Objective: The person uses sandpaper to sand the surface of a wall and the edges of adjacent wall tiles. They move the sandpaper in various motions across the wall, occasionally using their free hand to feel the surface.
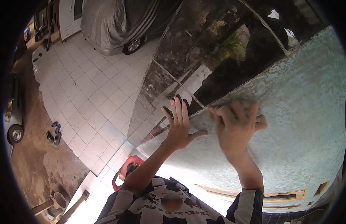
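Note:
My left hand [178, 125] lies with fingers spread against the dark glossy tiled surface [203, 48], near its lower edge. The fingertips touch their own reflection, and the thumb points right toward the pale wall. Nothing is held in it. To the right, my right hand [238, 123] is against the rough blue-green wall [292, 100], just beside the border with the dark tiles. Its fingers are bent and curled toward the surface; what is under them, if anything, is hidden.
A red plastic chair [117, 180] stands beside my left arm. Farther off are a covered car [117, 26] on white floor tiles [94, 86], dark sandals [56, 127], and another vehicle's wheel [15, 133] at the far left. Wooden frames [285, 195] show low on the right.

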Available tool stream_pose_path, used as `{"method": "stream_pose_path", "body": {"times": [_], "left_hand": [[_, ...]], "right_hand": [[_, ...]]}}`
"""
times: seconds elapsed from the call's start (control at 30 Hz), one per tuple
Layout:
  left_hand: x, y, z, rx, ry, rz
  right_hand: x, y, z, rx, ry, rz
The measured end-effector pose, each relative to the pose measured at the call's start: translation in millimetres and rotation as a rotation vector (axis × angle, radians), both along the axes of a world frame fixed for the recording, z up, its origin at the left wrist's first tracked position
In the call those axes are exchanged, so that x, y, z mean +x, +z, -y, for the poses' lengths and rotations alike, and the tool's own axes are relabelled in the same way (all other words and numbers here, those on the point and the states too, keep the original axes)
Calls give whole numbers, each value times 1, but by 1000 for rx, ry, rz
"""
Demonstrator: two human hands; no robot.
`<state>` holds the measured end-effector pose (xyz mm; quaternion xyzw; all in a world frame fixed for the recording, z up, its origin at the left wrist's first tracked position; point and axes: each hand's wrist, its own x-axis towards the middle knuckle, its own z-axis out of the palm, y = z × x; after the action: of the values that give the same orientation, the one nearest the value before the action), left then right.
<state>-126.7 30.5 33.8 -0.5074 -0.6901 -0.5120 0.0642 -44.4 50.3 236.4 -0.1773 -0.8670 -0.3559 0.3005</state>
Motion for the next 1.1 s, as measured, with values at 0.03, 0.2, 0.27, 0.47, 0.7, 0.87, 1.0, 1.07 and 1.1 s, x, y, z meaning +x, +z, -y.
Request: {"method": "stream_pose_path", "body": {"times": [0.03,0.2,0.27,0.47,0.7,0.87,1.0,1.07,1.1], "left_hand": [[0,1,1,-1,0,1],[1,1,2,-20,5,9],[0,0,2,-36,-12,32],[-1,-1,2,-53,-11,22],[-2,-2,2,-73,-11,-3],[-2,1,4,-98,-15,25],[-4,3,7,-117,-7,28],[-6,3,10,-138,-7,-8],[-6,2,11,-142,-9,-11]], "right_hand": [[-2,6,0,-23,3,-37],[-5,-12,-3,-49,37,46],[-8,1,1,-61,22,-42],[-6,-12,0,-39,11,72],[-4,-17,-2,16,41,93],[-6,-19,3,-16,33,55],[-8,-5,-1,-104,99,-28],[-8,-9,0,33,72,-49],[-7,-10,1,29,69,-53]]}}
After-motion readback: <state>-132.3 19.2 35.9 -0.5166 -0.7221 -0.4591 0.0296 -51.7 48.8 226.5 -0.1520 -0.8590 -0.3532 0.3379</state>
